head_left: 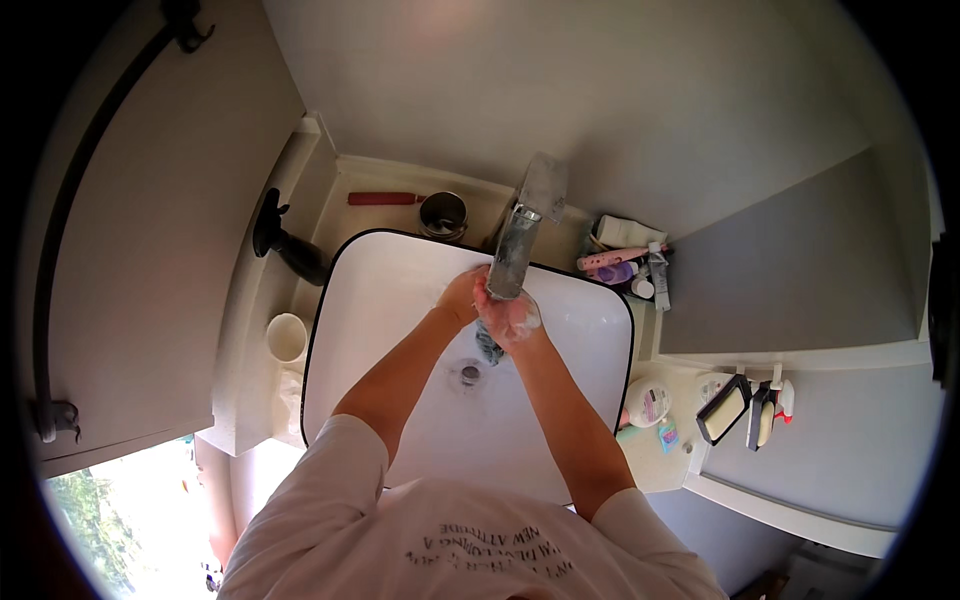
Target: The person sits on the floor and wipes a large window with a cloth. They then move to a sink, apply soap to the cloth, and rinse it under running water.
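Both hands are together under the spout of a metal faucet point(514, 251), over a white sink basin point(420, 274) with a black rim. My left hand point(461, 294) reaches in from the left, its fingers partly hidden behind the spout and the other hand. My right hand point(511, 321) is turned palm up, with whitish lather on its palm and wrist. A dark, wet, bunched cloth-like thing point(489, 345) shows just below the hands; whether either hand holds it cannot be told. The drain point(469, 375) lies below it.
Behind the basin are a red-handled item point(382, 198) and a round metal cup point(443, 216). A black spray bottle point(289, 244) and a white cup point(286, 337) stand left. Tubes and toiletries point(622, 262) fill a holder at right. Soap bars in black holders point(724, 409) hang on the right wall.
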A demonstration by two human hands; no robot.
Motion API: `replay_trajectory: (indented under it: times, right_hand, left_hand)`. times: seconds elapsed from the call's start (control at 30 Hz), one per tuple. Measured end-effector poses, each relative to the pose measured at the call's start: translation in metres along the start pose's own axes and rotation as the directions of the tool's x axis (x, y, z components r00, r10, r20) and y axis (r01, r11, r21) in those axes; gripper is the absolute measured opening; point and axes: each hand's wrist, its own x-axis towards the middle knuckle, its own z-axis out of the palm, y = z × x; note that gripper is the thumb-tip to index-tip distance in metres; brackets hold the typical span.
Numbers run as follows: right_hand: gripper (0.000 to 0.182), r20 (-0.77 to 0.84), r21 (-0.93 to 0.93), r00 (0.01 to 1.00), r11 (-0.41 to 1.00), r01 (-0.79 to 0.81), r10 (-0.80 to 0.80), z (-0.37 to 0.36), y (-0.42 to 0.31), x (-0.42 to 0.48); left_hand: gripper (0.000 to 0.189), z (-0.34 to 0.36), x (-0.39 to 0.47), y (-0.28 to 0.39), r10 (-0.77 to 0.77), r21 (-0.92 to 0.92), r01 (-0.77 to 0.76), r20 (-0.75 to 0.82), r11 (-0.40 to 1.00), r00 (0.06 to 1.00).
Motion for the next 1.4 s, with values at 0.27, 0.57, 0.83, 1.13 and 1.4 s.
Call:
replay_trajectory:
  times: [0.27,0.57,0.83,1.13,1.4]
  right_hand:
    - [0.008,0.214,-0.92,0.901,0.233,0.316,-0.378,-0.013,0.022,0.028]
    - [0.035,0.699,-0.467,0.715,-0.77,0.435,-0.02,-0.082,0.021,-0.007]
    - [0.053,0.662,-0.608,0.739,-0.666,0.432,-0.124,-0.043,0.113,0.001]
    - [0.045,0.743,-0.468,0.619,-0.462,0.753,0.255,-0.065,0.176,-0.068]
    - [0.042,0.706,-0.388,0.695,-0.749,0.537,0.133,-0.127,0.042,-0.143]
  left_hand:
    - [0.018,-0.012,-0.019,-0.001,-0.668,-0.693,0.526,0.086,0.492,0.739]
    - [0.051,-0.057,-0.092,0.029,0.063,0.471,-0.118,0.132,0.874,0.989]
    - [0.037,-0.109,-0.129,0.025,-0.41,0.417,0.404,-0.08,0.814,0.909]
    - [0.035,-0.128,-0.199,0.045,-0.427,0.306,0.383,0.09,0.872,0.9]
    - [0.051,-0.093,-0.198,0.097,-0.165,0.053,0.159,0.477,0.986,0.863]
